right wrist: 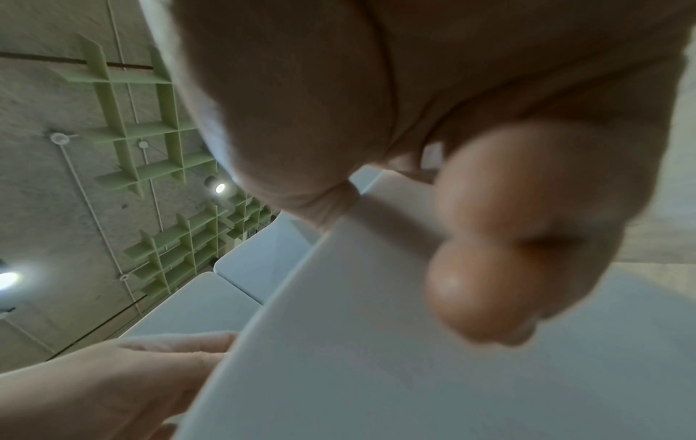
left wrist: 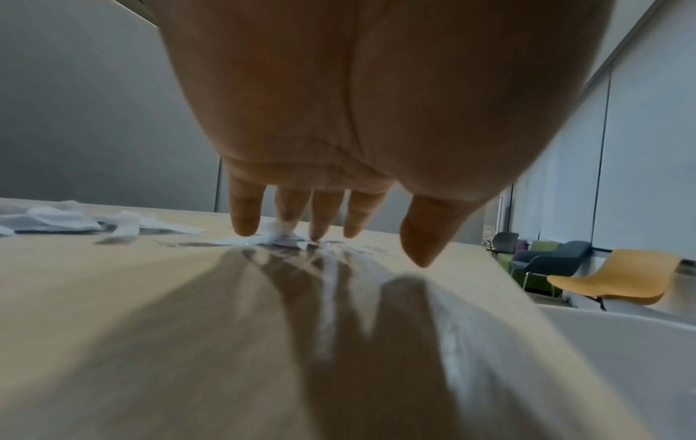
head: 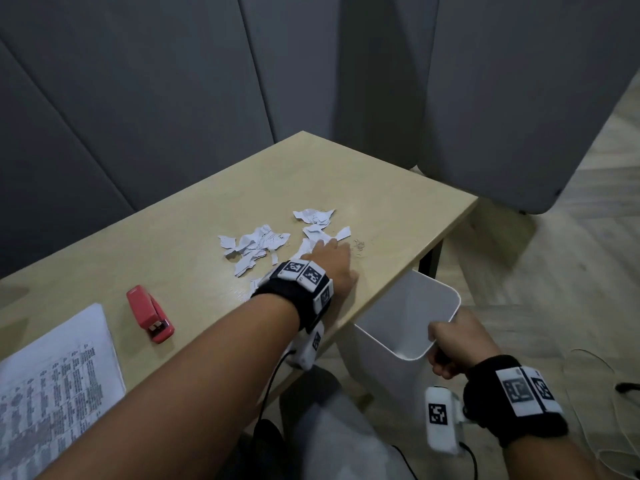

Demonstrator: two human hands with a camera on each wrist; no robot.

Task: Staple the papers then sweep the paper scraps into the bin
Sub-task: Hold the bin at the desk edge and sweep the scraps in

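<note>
Torn white paper scraps [head: 258,245] lie scattered on the light wooden table [head: 194,233]. My left hand [head: 329,261] lies flat over the nearest scraps, its straight fingers [left wrist: 244,217] touching a scrap [left wrist: 278,235] on the tabletop. My right hand [head: 450,344] grips the near rim of the white bin [head: 408,313], held just below the table's right edge; in the right wrist view the thumb [right wrist: 489,268] presses on the bin wall [right wrist: 357,342]. The red stapler [head: 149,313] and the printed papers [head: 55,379] lie at the near left.
Grey padded partitions [head: 173,81] stand behind the table. A few loose staples [head: 358,245] lie right of my left hand. Wooden floor [head: 554,271] and thin cables [head: 595,393] are to the right. Chairs [left wrist: 617,279] show in the left wrist view.
</note>
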